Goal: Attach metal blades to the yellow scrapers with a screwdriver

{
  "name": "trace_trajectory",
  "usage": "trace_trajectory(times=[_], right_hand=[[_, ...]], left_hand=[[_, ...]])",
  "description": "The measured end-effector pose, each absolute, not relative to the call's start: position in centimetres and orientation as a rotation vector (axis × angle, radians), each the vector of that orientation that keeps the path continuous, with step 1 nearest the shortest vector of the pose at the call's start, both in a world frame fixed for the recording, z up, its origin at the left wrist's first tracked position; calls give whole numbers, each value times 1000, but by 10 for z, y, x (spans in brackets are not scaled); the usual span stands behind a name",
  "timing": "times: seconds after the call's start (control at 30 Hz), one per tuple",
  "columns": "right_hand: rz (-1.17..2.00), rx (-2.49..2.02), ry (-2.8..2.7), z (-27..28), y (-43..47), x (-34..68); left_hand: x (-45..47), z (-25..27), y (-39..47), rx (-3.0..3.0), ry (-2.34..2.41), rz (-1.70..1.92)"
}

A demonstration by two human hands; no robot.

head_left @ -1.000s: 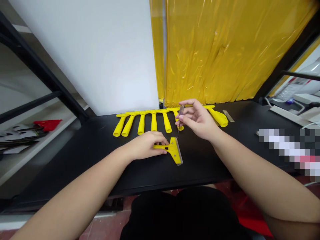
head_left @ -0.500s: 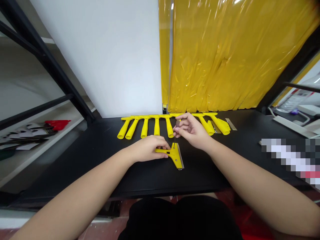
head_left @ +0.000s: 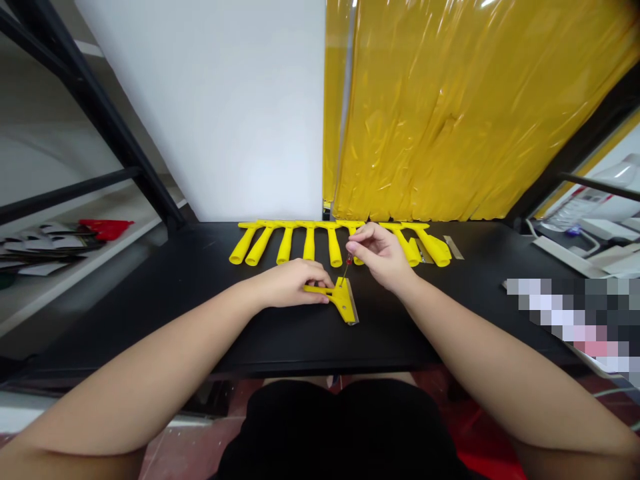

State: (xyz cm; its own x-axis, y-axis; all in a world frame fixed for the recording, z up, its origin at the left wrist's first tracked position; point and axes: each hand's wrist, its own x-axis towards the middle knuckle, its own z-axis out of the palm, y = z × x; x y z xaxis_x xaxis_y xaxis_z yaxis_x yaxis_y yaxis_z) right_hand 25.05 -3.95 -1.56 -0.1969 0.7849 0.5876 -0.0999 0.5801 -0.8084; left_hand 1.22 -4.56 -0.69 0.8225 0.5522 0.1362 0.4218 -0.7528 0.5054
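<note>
My left hand (head_left: 301, 283) grips the handle of a yellow scraper (head_left: 345, 303) on the black table, its metal blade facing right. Two screws show on the scraper's head. My right hand (head_left: 377, 257) pinches a small screwdriver (head_left: 349, 259) with a reddish handle, tilted, its tip at the upper screw. Behind the hands, several yellow scraper handles (head_left: 284, 247) lie in a row along the table's back edge, some partly hidden by my right hand.
A loose metal blade (head_left: 454, 247) lies right of the row, near a yellow piece (head_left: 440, 251). White board (head_left: 215, 113) and yellow plastic curtain (head_left: 425, 120) stand behind the black table (head_left: 175, 320). Shelves at left hold a red item (head_left: 106, 229). A blurred-out object (head_left: 575, 320) lies at right.
The screwdriver leans more to the right at its top, and its reddish handle shows more below my right fingers. My left hand keeps its grip on the scraper. The whole view has shifted slightly.
</note>
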Motion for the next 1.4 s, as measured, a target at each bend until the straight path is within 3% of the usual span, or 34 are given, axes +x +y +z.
trace_trajectory(times=[0.47, 1.0, 1.4], right_hand=[[1159, -603, -1500, -23, -27, 257], [1742, -371, -1297, -7, -46, 255], [1687, -408, -1115, -17, -31, 253]], left_hand=[[12, -6, -46, 2621, 756, 313], [12, -6, -47, 2613, 769, 310], [12, -3, -48, 2606, 785, 275]])
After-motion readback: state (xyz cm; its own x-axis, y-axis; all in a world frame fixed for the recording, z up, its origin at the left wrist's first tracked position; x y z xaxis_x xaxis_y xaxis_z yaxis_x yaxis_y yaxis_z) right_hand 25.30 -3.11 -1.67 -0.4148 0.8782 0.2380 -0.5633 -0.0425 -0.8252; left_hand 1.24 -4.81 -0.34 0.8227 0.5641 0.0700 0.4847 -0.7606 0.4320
